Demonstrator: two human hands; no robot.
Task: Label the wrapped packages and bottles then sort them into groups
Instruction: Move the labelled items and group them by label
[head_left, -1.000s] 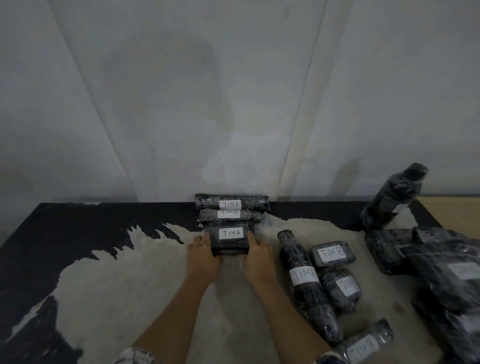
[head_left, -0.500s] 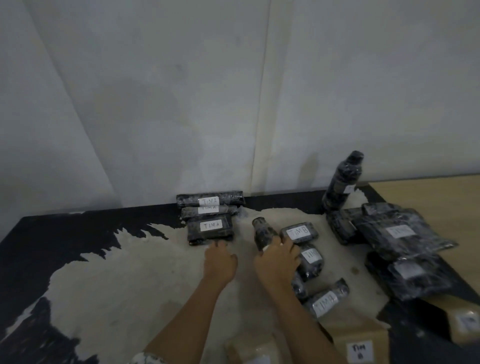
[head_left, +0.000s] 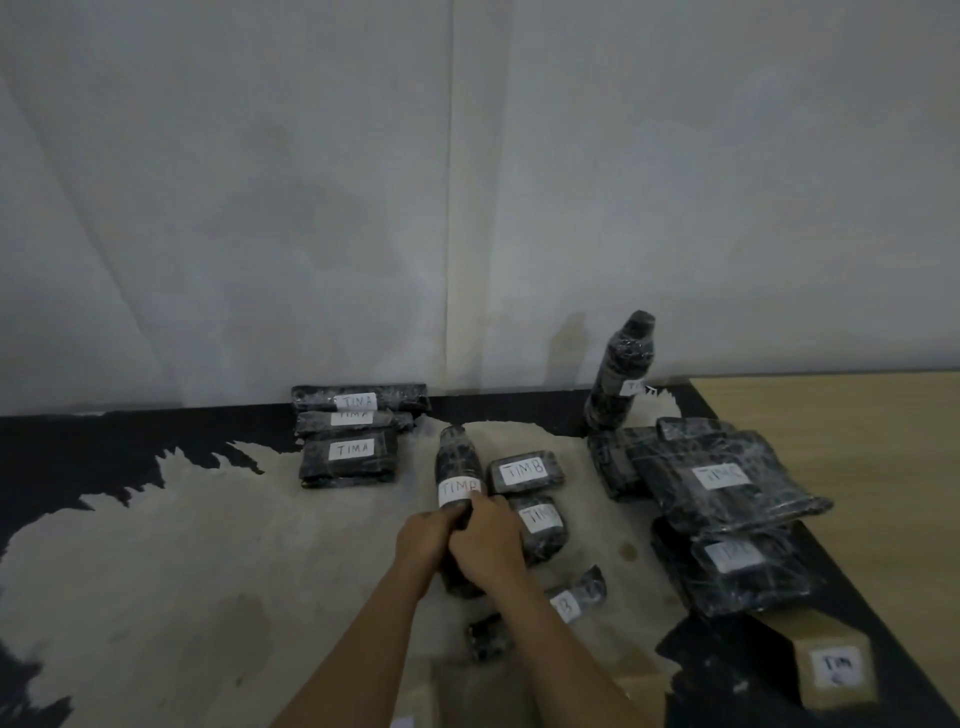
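1. The lying bottle (head_left: 457, 460) is a cylinder wrapped in crinkled, glossy black film. It lies on the table (head_left: 130, 571) with its narrow neck toward the wall, and a white paper label reading TIMB bands its middle
2. The left hand (head_left: 423, 538) has its grip clamped round the bottle's body from the left, just below the label. The right hand (head_left: 485, 545) has its grip curled over the same body from the right, and the two hands touch
3. Three TIMA packages (head_left: 348, 457), flat film-wrapped slabs, lie one behind another against the wall, well left of the bottle
4. Two TIMB blocks (head_left: 524, 470), small with rounded corners, sit just right of the bottle, one nearer than the other
5. A small wrapped roll (head_left: 584, 592) lies close by, partly hidden under the right forearm
6. An upright bottle (head_left: 621, 374) stands by the wall, and beside it large flat packages (head_left: 722, 478) overlap in a loose pile
7. A cardboard box (head_left: 831, 670) with a white label stands at the near right
8. The table's black coat is worn to a pale, rough patch with ragged edges
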